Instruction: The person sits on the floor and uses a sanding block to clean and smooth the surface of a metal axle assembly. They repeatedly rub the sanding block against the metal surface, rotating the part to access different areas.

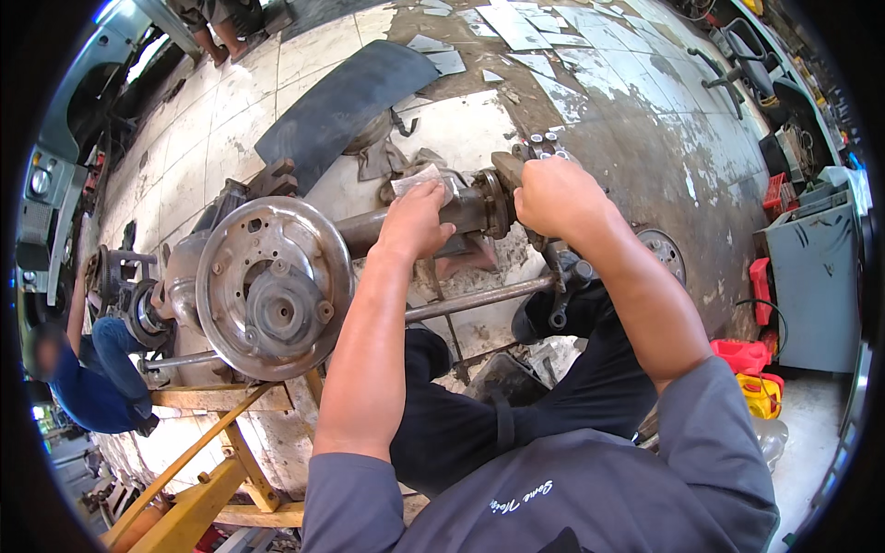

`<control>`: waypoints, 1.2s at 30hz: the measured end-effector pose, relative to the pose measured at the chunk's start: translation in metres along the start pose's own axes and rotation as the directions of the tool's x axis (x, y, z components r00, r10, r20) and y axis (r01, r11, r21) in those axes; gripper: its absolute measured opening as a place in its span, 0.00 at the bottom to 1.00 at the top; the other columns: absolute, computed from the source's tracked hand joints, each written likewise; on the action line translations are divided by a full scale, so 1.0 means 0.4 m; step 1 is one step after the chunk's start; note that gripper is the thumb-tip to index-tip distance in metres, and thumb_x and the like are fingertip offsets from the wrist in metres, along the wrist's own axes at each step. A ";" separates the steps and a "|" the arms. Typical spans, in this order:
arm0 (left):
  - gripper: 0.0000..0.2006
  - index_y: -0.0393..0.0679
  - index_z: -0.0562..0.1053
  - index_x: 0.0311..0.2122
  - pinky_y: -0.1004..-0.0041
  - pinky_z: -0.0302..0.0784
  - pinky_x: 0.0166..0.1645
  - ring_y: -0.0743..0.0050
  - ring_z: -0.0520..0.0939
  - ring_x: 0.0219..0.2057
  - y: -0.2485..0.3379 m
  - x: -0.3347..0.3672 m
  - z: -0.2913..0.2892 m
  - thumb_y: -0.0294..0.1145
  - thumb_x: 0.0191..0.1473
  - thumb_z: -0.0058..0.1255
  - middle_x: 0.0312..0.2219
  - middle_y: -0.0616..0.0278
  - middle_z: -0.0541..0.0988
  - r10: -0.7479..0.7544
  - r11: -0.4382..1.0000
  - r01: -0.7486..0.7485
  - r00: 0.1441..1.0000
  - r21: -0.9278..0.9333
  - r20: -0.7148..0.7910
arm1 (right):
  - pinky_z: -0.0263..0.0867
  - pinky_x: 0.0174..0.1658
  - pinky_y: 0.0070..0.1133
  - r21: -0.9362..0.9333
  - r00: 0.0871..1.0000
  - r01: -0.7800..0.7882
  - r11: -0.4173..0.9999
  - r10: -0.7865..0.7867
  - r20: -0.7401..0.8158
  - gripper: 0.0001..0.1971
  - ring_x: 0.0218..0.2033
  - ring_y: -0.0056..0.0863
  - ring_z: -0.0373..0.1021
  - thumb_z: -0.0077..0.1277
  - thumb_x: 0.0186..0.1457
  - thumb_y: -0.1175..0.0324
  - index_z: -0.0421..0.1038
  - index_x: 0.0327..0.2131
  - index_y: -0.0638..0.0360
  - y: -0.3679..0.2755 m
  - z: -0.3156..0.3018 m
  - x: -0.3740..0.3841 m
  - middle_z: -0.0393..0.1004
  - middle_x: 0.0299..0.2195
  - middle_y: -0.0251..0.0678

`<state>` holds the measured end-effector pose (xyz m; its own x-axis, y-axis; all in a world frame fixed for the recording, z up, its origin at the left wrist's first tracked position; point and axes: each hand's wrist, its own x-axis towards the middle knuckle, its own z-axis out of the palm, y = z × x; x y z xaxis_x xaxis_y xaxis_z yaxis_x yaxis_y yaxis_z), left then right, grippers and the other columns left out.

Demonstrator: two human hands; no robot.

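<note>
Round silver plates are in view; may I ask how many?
2: the left plate, left of the left forearm, and the right plate, partly behind the right forearm. Others may be hidden.

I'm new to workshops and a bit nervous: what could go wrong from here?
The pale sheet under the left hand could slip, letting the hand scrape the metal tube. The right hand, close to the bolted flange, might scrape against it. The person's leg, near the long rod, could bump it.
</note>
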<state>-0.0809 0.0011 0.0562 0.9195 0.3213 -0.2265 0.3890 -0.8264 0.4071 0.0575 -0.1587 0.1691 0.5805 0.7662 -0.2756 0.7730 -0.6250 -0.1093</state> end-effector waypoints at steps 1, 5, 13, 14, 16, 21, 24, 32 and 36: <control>0.35 0.39 0.64 0.63 0.60 0.57 0.69 0.59 0.60 0.67 0.002 0.002 -0.004 0.40 0.52 0.60 0.66 0.54 0.62 -0.012 1.000 0.012 1.000 -0.002 0.004 | 0.73 0.44 0.38 -0.010 0.999 0.011 1.000 -0.010 0.030 0.17 0.36 0.52 0.77 0.50 0.56 0.62 0.78 0.29 0.70 0.002 -0.015 0.027 0.79 0.31 0.57; 0.36 0.38 0.63 0.64 0.62 0.57 0.69 0.58 0.60 0.67 -0.031 0.008 0.010 0.40 0.52 0.60 0.66 0.52 0.62 0.014 1.000 -0.014 0.999 0.002 -0.031 | 0.73 0.45 0.38 -0.025 0.994 -0.015 1.000 0.018 0.105 0.17 0.37 0.54 0.77 0.49 0.56 0.62 0.78 0.29 0.71 -0.006 -0.017 0.073 0.78 0.33 0.59; 0.35 0.38 0.65 0.63 0.62 0.58 0.69 0.57 0.62 0.67 -0.025 -0.001 0.009 0.40 0.51 0.61 0.65 0.52 0.63 0.000 1.000 0.001 0.999 0.023 -0.037 | 0.72 0.50 0.34 0.073 0.990 -0.099 0.992 0.091 0.107 0.14 0.44 0.48 0.77 0.50 0.52 0.69 0.80 0.39 0.64 -0.029 -0.015 0.072 0.79 0.39 0.55; 0.35 0.39 0.65 0.62 0.60 0.59 0.69 0.58 0.62 0.67 -0.027 0.007 0.000 0.40 0.51 0.61 0.65 0.54 0.64 -0.003 0.999 0.004 0.998 0.032 -0.056 | 0.72 0.50 0.34 0.046 0.990 -0.088 0.995 0.083 0.113 0.14 0.45 0.48 0.77 0.50 0.52 0.69 0.80 0.40 0.64 -0.017 0.014 0.123 0.79 0.40 0.55; 0.34 0.38 0.66 0.62 0.62 0.61 0.68 0.58 0.64 0.65 -0.016 0.010 -0.003 0.39 0.50 0.62 0.64 0.54 0.64 0.013 1.000 -0.013 0.999 0.003 -0.038 | 0.72 0.50 0.34 -0.006 0.989 -0.073 0.997 0.073 0.130 0.15 0.46 0.47 0.77 0.50 0.52 0.68 0.79 0.41 0.64 -0.001 0.079 0.216 0.79 0.41 0.55; 0.34 0.34 0.65 0.62 0.65 0.59 0.69 0.53 0.63 0.66 -0.041 -0.008 -0.011 0.38 0.52 0.60 0.64 0.48 0.64 0.034 0.999 -0.035 0.998 -0.021 -0.048 | 0.72 0.34 0.34 -0.005 0.913 -0.099 0.995 0.093 0.398 0.15 0.30 0.38 0.77 0.43 0.54 0.67 0.78 0.37 0.67 -0.033 -0.090 0.238 0.81 0.34 0.48; 0.33 0.39 0.66 0.62 0.61 0.60 0.68 0.59 0.62 0.66 -0.058 -0.004 0.011 0.38 0.51 0.61 0.65 0.55 0.64 0.033 0.999 -0.034 0.996 -0.012 -0.078 | 0.73 0.35 0.35 -0.019 0.922 -0.106 0.994 0.105 0.372 0.14 0.30 0.44 0.78 0.43 0.49 0.71 0.79 0.28 0.69 -0.053 -0.164 0.169 0.81 0.30 0.52; 0.33 0.39 0.66 0.61 0.61 0.60 0.68 0.59 0.62 0.67 -0.045 -0.001 0.004 0.38 0.51 0.61 0.64 0.55 0.64 0.016 0.999 -0.017 0.999 -0.034 -0.048 | 0.70 0.54 0.32 -0.110 0.927 -0.006 0.994 0.047 0.372 0.18 0.50 0.42 0.75 0.46 0.53 0.67 0.79 0.44 0.61 -0.094 -0.073 0.219 0.78 0.48 0.49; 0.33 0.40 0.66 0.62 0.61 0.60 0.68 0.59 0.63 0.66 -0.052 -0.002 0.003 0.38 0.51 0.61 0.64 0.55 0.65 0.025 0.999 -0.027 0.998 -0.033 -0.064 | 0.70 0.54 0.32 -0.145 0.893 0.015 0.989 0.051 0.448 0.18 0.50 0.41 0.75 0.45 0.53 0.68 0.79 0.44 0.62 -0.090 -0.163 0.157 0.78 0.48 0.48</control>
<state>-0.0898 0.0174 0.0468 0.9307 0.3294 -0.1590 0.3654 -0.8191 0.4422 0.0827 -0.0783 0.2180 0.4434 0.5848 -0.6793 0.8108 -0.5848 0.0258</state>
